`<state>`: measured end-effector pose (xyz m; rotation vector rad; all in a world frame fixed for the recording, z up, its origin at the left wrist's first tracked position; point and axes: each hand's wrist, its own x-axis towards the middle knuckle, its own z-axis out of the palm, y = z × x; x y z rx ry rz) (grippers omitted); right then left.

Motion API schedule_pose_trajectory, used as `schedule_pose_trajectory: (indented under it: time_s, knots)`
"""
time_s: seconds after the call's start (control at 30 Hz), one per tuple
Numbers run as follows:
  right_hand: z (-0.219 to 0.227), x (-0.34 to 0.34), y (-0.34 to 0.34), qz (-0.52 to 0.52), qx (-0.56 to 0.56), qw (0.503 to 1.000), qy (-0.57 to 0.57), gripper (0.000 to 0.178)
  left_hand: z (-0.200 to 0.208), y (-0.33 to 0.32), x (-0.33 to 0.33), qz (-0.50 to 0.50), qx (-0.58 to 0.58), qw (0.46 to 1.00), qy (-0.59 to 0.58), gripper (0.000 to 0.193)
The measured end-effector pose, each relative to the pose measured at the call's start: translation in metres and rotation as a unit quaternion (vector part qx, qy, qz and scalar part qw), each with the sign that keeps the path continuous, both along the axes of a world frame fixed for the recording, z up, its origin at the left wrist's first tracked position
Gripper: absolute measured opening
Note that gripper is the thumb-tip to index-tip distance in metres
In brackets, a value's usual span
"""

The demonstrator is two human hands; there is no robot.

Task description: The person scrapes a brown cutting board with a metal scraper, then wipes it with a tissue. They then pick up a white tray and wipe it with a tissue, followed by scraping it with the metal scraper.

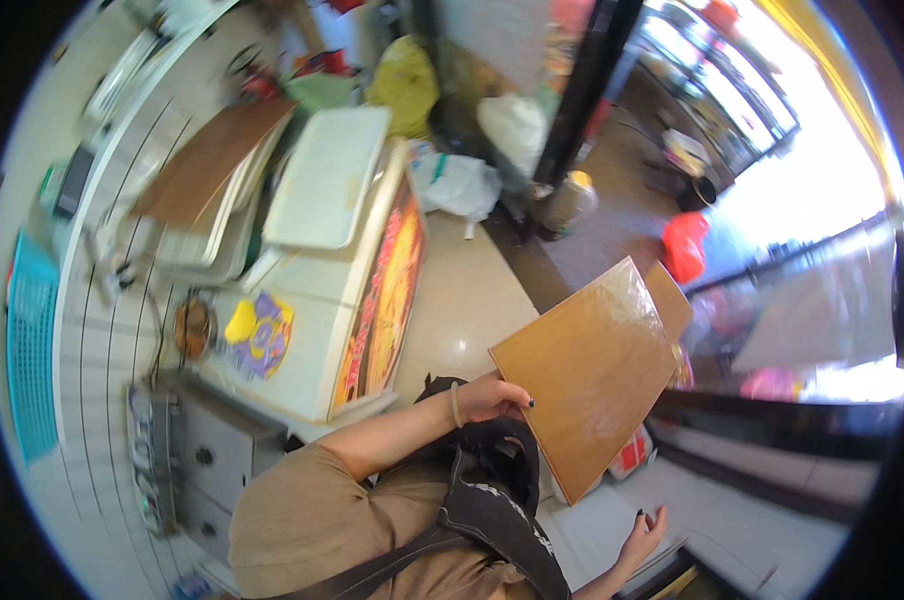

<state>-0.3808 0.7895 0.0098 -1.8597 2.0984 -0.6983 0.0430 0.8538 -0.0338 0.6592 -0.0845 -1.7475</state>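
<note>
A flat, glossy brown board (594, 375) is held out in front of me, tilted. My left hand (497, 398) grips its near left edge, thumb on the upper face and the other fingers hidden or partly tucked behind. My right hand (642, 538) is below and right of the board, apart from it, fingers spread and nothing between them. Behind the board's far right edge shows a smaller brown panel (669, 300). Just under its near right corner is a red and white package (632, 452), partly covered.
To the left, a white counter (302, 340) carries a white tray (327, 175), stacked trays under a brown sheet (212, 165), and a purple and yellow item (262, 335). A steel appliance (212, 455) stands nearer. A red bag (684, 246) lies on the floor beyond.
</note>
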Motion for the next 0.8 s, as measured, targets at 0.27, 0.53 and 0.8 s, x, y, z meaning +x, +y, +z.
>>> schedule_pose_trajectory:
  time_s: [0.27, 0.53, 0.8]
  knots:
    - [0.023, 0.170, -0.224, 0.283, 0.012, 0.959, -0.012, 0.021, -0.025, -0.012, 0.022, 0.242, 0.009, 0.970, 0.005, 0.039]
    - [0.081, 0.491, -0.104, 0.854, 0.098, 0.508, -0.057, 0.031, -0.040, -0.021, -0.009, 0.454, 0.017, 0.890, 0.032, 0.038]
    - [-0.083, 0.662, 0.176, 0.945, 0.040, 0.316, -0.077, 0.012, -0.060, 0.009, -0.019, 0.490, 0.035, 0.863, 0.116, 0.039]
